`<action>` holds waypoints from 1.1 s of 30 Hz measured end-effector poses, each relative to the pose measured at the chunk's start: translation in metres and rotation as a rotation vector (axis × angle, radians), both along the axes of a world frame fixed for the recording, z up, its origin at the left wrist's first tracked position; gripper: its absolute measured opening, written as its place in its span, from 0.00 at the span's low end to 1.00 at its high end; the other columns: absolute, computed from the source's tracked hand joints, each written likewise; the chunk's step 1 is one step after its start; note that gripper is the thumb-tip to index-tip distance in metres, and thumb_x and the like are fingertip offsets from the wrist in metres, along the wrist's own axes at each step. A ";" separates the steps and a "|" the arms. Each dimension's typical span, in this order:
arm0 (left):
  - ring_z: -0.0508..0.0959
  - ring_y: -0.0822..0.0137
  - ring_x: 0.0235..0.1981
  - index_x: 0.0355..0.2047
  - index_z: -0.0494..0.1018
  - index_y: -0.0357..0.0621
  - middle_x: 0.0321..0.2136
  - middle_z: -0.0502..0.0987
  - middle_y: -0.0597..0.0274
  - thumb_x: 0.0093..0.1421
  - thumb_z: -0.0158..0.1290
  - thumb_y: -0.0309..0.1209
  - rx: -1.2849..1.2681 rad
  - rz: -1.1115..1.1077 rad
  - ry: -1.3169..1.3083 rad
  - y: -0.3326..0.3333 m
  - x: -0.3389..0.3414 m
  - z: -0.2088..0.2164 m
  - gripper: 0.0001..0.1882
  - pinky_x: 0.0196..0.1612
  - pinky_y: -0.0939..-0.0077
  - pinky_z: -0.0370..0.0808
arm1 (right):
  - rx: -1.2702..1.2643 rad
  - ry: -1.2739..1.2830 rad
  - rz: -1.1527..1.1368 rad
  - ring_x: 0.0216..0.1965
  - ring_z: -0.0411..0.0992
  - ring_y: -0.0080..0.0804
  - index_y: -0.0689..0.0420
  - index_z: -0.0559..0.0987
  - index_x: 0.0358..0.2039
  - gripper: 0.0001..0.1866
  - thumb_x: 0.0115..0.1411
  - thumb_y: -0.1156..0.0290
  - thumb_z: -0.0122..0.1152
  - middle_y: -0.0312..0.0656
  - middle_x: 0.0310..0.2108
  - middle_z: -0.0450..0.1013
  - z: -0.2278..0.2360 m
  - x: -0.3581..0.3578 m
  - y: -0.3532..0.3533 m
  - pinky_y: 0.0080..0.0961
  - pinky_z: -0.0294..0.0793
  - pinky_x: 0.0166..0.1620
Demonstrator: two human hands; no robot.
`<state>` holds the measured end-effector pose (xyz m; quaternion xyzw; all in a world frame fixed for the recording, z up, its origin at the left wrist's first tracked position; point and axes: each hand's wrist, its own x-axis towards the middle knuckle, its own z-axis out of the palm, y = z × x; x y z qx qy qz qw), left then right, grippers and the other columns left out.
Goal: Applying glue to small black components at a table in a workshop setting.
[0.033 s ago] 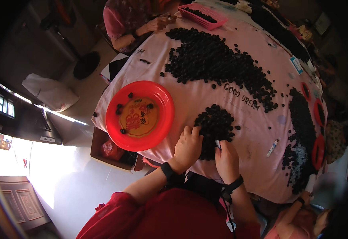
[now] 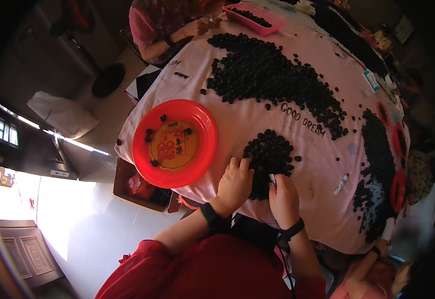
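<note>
Small pile of black pieces point(image 2: 271, 149): sat on the cloth-covered surface point(image 2: 322, 172), right before both hands; a careless sweep could have scattered its loose outer pieces toward the near edge.
Left hand point(image 2: 235, 185): lay at the pile's left side, fingers bent; whether its grip pinched a piece could not be told, the fingertips being partly hidden.
Right hand point(image 2: 284, 199): its grip pinched a small white-ended object point(image 2: 273, 179) at the pile's near side; too slack a hold could have dropped it among the pieces.
Red plate point(image 2: 205, 132): stood left of the left hand, a few pieces on it, its rim at the surface's edge; a knock from the left forearm could have tipped it toward the box point(image 2: 128, 194) below.
Cord point(image 2: 287, 266): hung by the right wrist; catching on the edge, it could have jerked that hand.
Large heap point(image 2: 267, 70): spread beyond the small pile; stray pieces could have mixed the two.
</note>
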<state>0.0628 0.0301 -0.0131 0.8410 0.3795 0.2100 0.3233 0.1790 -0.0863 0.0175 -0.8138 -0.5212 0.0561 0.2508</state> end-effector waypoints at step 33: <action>0.78 0.52 0.38 0.39 0.74 0.36 0.37 0.76 0.49 0.56 0.61 0.34 -0.252 -0.175 0.000 -0.013 -0.048 0.007 0.15 0.42 0.63 0.77 | -0.025 0.246 0.176 0.31 0.72 0.51 0.60 0.75 0.31 0.04 0.61 0.74 0.59 0.48 0.27 0.73 0.003 -0.014 -0.024 0.42 0.72 0.34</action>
